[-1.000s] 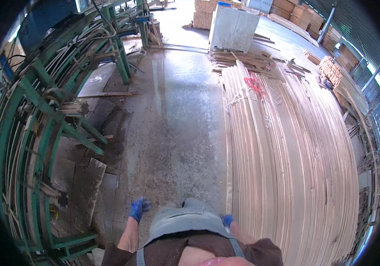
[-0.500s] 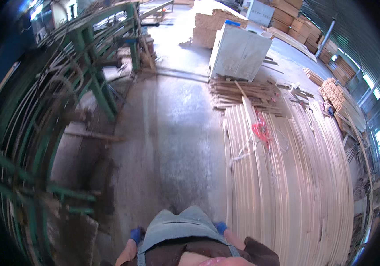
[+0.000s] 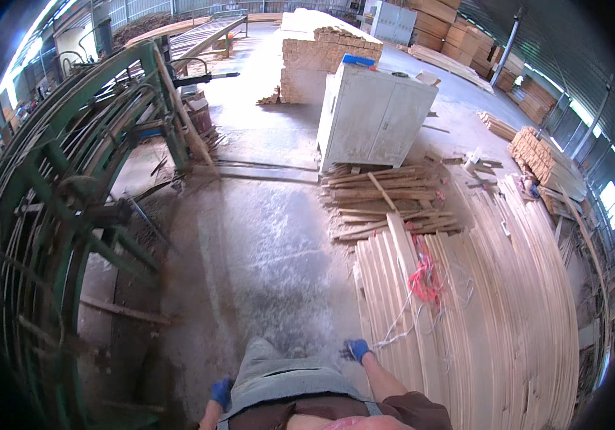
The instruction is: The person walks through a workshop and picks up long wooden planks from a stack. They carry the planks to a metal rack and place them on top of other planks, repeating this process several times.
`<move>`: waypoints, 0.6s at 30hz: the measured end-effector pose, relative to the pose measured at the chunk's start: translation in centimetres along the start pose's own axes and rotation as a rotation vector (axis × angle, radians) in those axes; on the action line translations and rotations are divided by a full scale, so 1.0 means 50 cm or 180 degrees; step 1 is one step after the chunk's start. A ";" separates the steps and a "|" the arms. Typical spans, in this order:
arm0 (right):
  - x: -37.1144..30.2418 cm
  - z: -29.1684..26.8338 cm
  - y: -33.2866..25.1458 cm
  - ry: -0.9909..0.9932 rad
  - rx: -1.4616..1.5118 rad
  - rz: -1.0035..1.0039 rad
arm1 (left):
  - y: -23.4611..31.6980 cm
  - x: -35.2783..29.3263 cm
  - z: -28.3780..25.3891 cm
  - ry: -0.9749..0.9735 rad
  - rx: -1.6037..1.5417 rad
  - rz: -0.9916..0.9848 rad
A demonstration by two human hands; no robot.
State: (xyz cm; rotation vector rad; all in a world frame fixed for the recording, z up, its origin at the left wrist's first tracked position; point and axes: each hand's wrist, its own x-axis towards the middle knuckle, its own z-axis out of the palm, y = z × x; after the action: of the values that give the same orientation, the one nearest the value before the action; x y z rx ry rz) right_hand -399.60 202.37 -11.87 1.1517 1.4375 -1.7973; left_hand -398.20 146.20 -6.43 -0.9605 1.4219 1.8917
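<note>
Head view: with the left hand [image 3: 221, 390] and right hand [image 3: 356, 349] apart, the former's grip indiscernible, the latter's fingers loosely spread beside the long boards [image 3: 494, 322] at right, sound practice would favour mid-floor [image 3: 271, 236] footing, clear of the trailing white cord [image 3: 393, 338].

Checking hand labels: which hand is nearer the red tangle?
Right. The right hand is lower-left of the red tangle; the left hand is farther lower-left, past the apron.
</note>
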 end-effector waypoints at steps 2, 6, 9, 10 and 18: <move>0.055 0.016 -0.260 -0.0063 0.0223 -0.0411 | -0.007 0.027 0.043 0.0288 0.0202 -0.0661; 0.174 0.120 -0.658 -0.0043 -0.0054 -0.0818 | 0.132 0.190 0.105 0.0534 0.0358 -0.1041; 0.325 0.124 -0.763 0.0036 0.0002 -0.0702 | 0.328 0.402 0.189 0.0453 0.0400 -0.0997; 0.378 0.105 -0.743 0.0151 -0.0108 -0.0620 | 0.407 0.491 0.223 0.0319 0.0385 -0.0935; 0.513 0.185 -0.925 0.0044 -0.2167 0.0420 | 1.449 0.919 0.634 0.0001 -0.0211 0.0998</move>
State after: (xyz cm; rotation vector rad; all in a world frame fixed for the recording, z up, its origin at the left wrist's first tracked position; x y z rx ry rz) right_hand -452.97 208.07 -11.72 0.8661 1.7387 -1.0662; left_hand -488.47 158.84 1.04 -0.8038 1.5939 2.1747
